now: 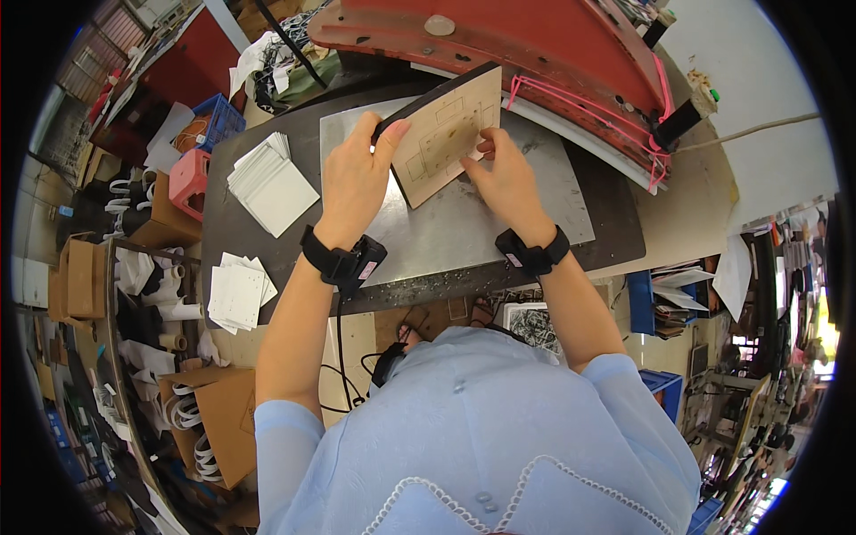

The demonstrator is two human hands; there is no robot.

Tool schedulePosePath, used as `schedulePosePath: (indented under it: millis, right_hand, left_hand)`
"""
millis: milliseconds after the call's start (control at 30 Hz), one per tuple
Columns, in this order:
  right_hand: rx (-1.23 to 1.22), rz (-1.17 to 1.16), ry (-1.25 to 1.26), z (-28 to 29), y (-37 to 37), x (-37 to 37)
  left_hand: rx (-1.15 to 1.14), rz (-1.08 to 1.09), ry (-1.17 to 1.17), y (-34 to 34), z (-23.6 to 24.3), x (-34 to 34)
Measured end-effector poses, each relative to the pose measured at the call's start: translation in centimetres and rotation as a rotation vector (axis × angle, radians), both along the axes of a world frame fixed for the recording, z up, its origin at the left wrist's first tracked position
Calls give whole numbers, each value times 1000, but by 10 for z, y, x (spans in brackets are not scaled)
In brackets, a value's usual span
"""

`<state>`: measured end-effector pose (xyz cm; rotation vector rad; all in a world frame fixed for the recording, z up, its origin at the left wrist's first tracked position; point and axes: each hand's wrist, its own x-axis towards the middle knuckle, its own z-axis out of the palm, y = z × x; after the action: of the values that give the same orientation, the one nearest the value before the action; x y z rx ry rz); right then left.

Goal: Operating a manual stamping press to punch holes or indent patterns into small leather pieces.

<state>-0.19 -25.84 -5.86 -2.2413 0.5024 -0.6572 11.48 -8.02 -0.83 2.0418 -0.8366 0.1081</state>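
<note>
Two hands at one rectangular board (450,129): left hand (355,183) and right hand (513,185). Left: fingers clamped on the upper left edge of the board, thumb laid against the pale face, remaining fingers partly hidden by the dark edge. Right: fingers bent inward, thumb and forefinger slightly apart, at the lower right corner of the board; clamped there, touching or just beside, cannot tell. Board location: over a grey metal plate (464,241), tilted up on a slant, pale face with thin outlined shapes and small dark marks turned toward the right hand; contact of lower edge with plate unclear. Pose, left: back of hand toward camera, wrist nearly straight, forearm (297,334) running up from lower left. Pose, right: back of hand toward camera, forearm rising from lower right and angled inward to the board. Black strap with small box on each wrist: left strap (343,260), right strap (533,252). Metal plate flat on a dark table (617,223), dark scraps along the near edge. On the table, left of the plate: stack of white cards (274,187), fanned; nearer the body, smaller card pile (239,294), edges uneven. Beyond the board: red machine (499,40) with pink cord (580,102) strung along the near side.
</note>
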Motion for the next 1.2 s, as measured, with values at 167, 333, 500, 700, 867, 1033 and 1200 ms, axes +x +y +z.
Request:
schedulePosePath:
  millis: [167,333,500,700,867,1033,1200]
  right_hand:
    - [101,0,133,11,-37,-10]
    - [84,-26,125,20,-36,-8]
    - [1023,278,-114,32,-58,-21]
    - [871,271,-240,37,-34,-57]
    - [505,165,-188,9,-37,-55]
    - [521,152,229,59,-3,-131]
    - [615,184,61,64,10,-162]
  left_hand:
    - [5,10,14,0,1,0]
    - [-31,-21,78,-1,4,-1]
    - [-34,-113,-2,15,1,-12]
    - [-31,-216,-229,22,2,-27]
    - [-17,-306,-382,21,-10,-26]
    - [73,-375,-267,84,14,-80]
    - [69,-422,-265,97,26,-98]
